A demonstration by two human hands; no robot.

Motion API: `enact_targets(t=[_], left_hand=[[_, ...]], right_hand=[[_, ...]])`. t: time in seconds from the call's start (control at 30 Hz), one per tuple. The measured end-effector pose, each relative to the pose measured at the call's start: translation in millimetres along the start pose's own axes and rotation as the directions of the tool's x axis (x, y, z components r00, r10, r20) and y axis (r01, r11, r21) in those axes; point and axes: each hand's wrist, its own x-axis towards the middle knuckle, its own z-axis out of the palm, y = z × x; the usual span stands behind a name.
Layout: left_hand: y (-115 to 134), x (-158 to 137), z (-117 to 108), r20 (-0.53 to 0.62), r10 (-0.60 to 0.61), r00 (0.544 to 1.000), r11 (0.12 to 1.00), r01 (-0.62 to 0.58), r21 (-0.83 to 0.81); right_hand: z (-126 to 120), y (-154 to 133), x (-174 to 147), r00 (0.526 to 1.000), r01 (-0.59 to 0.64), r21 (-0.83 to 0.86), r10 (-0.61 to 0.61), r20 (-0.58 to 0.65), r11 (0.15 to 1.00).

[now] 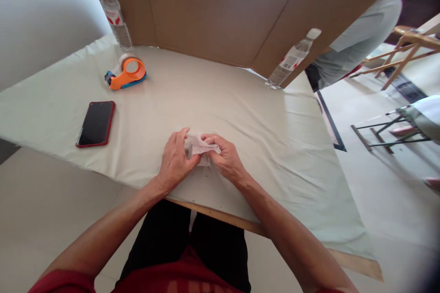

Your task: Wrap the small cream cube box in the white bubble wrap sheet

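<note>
Phone [96, 124] in a red case lies flat, dark screen up, at the left of your cloth-covered table [247, 110]. Just right of it and farther back stands a water bottle [116, 20] against the cardboard [213, 9], with an orange tape dispenser [129, 72] in front, a roll of tape showing behind it.

Near the front edge, your left hand [176, 156] has its fingers raised away from its thumb; the thumb reaches the left side of a crumpled white paper [200, 145], but you cannot tell whether this hand grips it. The paper sits between your two hands, just above the cloth. Your right hand [225, 155] pinches its right side, thumb and forefinger closed on it.

Farther right, a second water bottle [292, 58] stands before the cardboard. Beyond that are a person [364, 32] in pale clothing, partly hidden, then a folding stool [360, 138] and a wooden stand [417, 39] on the floor.
</note>
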Motion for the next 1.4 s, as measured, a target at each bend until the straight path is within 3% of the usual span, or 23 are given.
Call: enact_targets(t=[0.17, 0.37, 0.47, 0.57, 0.63, 0.7, 0.8, 0.9, 0.97, 1.07, 1.17, 1.3, 1.4], left_hand=[[0, 1, -3, 0.124, 0.093, 0.988, 0.995, -0.087, -0.048], [0, 5, -9, 0.137, 0.034, 0.990, 0.998, -0.025, -0.065], [-5, 7, -19, 0.265, 0.098, 0.959, 0.988, -0.062, -0.140], [-14, 5, -28, 0.371, 0.213, 0.904, 0.964, -0.132, -0.232], [-19, 5, -30, 0.392, 0.243, 0.887, 0.957, -0.152, -0.248], [-21, 11, -30, 0.398, 0.196, 0.896, 0.965, -0.104, -0.241], [-21, 36, -26, 0.467, 0.025, 0.884, 0.979, 0.074, -0.192], [-20, 69, -17, 0.520, -0.102, 0.848, 0.970, 0.201, -0.137], [-20, 84, -8, 0.498, -0.144, 0.855, 0.940, 0.276, -0.202], [-23, 88, 6, 0.295, -0.252, 0.922, 0.887, 0.342, -0.311], [-26, 80, 10, 0.159, -0.285, 0.945, 0.848, 0.326, -0.419], [-24, 72, 1, 0.331, -0.236, 0.914, 0.848, 0.360, -0.389], [-21, 72, -2, 0.380, -0.242, 0.893, 0.841, 0.388, -0.376]], right_hand=[[1, 9, -19, 0.980, 0.197, -0.155, -0.193, 0.039, 0.968], [-11, 19, -31, 0.927, 0.354, -0.248, -0.303, 0.221, 0.902], [-12, 30, -32, 0.872, 0.480, -0.317, -0.405, 0.274, 0.818], [-9, 38, -29, 0.847, 0.530, -0.323, -0.470, 0.249, 0.784], [-10, 39, -24, 0.862, 0.504, -0.284, -0.453, 0.228, 0.816], [-12, 37, -15, 0.905, 0.413, -0.219, -0.372, 0.205, 0.884], [-19, 34, 8, 0.976, 0.133, -0.078, -0.117, 0.182, 0.988], [-21, 34, 33, 0.981, -0.129, 0.046, 0.121, 0.150, 0.991], [-19, 36, 46, 0.974, -0.207, 0.107, 0.195, 0.114, 0.973], [-17, 41, 56, 0.966, -0.256, 0.190, 0.244, 0.082, 0.948], [-17, 45, 58, 0.960, -0.278, 0.254, 0.268, 0.076, 0.926], [-17, 50, 55, 0.958, -0.286, 0.243, 0.281, 0.055, 0.927], [-15, 53, 50, 0.965, -0.212, 0.084, 0.222, -0.141, 0.974]])
